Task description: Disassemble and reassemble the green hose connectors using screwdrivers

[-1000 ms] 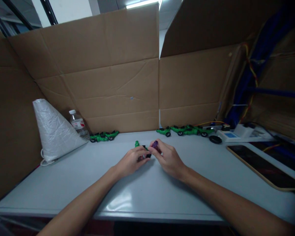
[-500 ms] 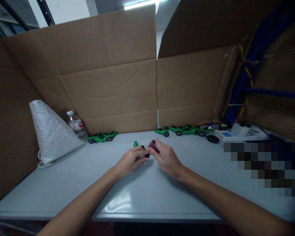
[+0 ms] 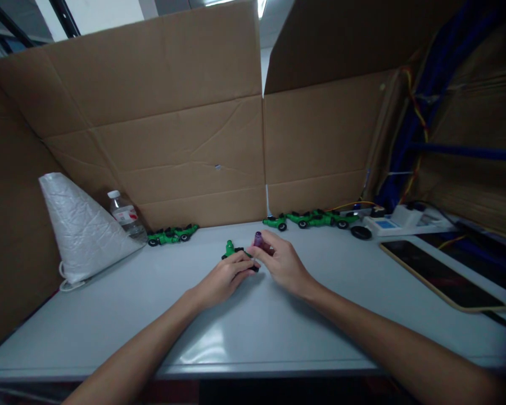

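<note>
My left hand (image 3: 229,277) is closed around a green toy car (image 3: 229,247) with black parts, low over the white table. Its green nose sticks out past the fingers on the far side, and a black part shows near the fingertips; the middle is hidden. My right hand (image 3: 284,264) is closed on a purple-handled screwdriver (image 3: 258,238), held upright beside the car. The thumb and fingers cover its lower part, so I cannot tell whether its tip touches the car. Both hands nearly meet at the fingertips.
Green toy cars stand along the cardboard wall (image 3: 185,140), a left group (image 3: 172,235) and a right group (image 3: 316,220). At left are a white wrapped cone (image 3: 80,230) and a water bottle (image 3: 126,216). A black ring (image 3: 361,232), power strip (image 3: 405,222) and phone (image 3: 442,275) lie right.
The right hand and screwdriver have risen slightly. More of the car's green front shows beyond the left hand. The whole view has shifted a little, and the phone now shows unblurred.
</note>
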A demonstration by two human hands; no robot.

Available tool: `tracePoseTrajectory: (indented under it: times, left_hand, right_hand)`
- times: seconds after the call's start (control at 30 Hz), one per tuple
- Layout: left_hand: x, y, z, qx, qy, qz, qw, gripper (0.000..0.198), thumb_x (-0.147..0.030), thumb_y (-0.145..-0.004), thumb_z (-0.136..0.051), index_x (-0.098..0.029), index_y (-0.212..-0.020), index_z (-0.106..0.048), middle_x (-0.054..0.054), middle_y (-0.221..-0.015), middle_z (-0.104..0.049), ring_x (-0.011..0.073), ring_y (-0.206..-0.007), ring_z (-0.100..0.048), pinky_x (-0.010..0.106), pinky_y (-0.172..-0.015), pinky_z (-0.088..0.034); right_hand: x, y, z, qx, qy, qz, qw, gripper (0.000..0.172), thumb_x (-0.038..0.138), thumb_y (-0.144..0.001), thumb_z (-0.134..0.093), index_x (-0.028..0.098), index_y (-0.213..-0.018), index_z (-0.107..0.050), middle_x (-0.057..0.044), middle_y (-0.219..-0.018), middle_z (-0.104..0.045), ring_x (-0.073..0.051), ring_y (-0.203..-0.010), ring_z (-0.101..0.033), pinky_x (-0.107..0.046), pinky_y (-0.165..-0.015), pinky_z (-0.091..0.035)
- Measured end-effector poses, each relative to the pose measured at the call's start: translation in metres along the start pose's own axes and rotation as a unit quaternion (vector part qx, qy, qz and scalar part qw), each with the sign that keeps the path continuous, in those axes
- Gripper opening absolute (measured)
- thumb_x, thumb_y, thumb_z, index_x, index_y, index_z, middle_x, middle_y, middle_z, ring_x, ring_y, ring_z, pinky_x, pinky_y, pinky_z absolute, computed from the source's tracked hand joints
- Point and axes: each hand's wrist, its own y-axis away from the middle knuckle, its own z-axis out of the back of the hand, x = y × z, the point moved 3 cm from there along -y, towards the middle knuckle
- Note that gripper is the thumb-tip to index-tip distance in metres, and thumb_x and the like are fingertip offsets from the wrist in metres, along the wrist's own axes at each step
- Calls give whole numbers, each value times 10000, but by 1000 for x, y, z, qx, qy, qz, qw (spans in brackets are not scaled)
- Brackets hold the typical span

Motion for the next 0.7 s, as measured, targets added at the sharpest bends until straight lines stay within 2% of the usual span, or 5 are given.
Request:
tracePoseTrajectory:
  times: [0.1, 0.2, 0.3, 0.47, 0.7]
  left_hand:
    - [3, 0, -2, 7, 17, 5, 1000, 320, -284, -1089, -447, -207, -1272, -698, 113, -1211, -656, 227, -1151, -633, 357, -1029, -511]
    - [6, 0, -4, 9, 42, 16, 999, 325, -304, -1091, -449, -201, -1260, -708, 112, -1167, -677, 223, -1112, -637, 345, -995, -509]
    - [6, -1, -5, 18, 73, 27, 997, 333, -321, -1093, -453, -191, -1260, -711, 106, -1150, -709, 218, -1101, -643, 334, -980, -497]
    - [6, -3, -4, 30, 110, 52, 992, 361, -360, -1092, -458, -174, -1248, -726, 104, -1095, -729, 207, -1023, -662, 318, -924, -502]
    - [7, -3, -3, 22, 109, 73, 991, 339, -407, -1058, -536, -178, -1187, -750, 95, -1067, -739, 200, -963, -661, 297, -874, -492]
  right_hand:
    - [-2, -3, -3, 22, -66, -11, 997, 235, 425, -1011, -583, 212, -958, -668, -40, -947, -632, -183, -874, -598, -278, -722, -489]
    - [-5, -5, -4, 30, -127, -54, 990, 283, 421, -995, -602, 236, -1209, -623, -24, -939, -659, -156, -748, -597, -244, -592, -470]
    - [-7, -6, -2, 11, -162, -69, 984, 365, 437, -991, -589, 247, -1294, -515, -12, -919, -683, -130, -631, -555, -229, -522, -447]
    - [-15, -8, -3, -1, -175, -87, 981, 361, 477, -1003, -532, 230, -1265, -502, -46, -933, -725, -152, -692, -603, -244, -541, -489]
    - [-27, -12, 2, -67, -166, -111, 978, 408, 533, -855, -741, 237, -973, -485, 8, -777, -669, -150, -631, -600, -235, -498, -461]
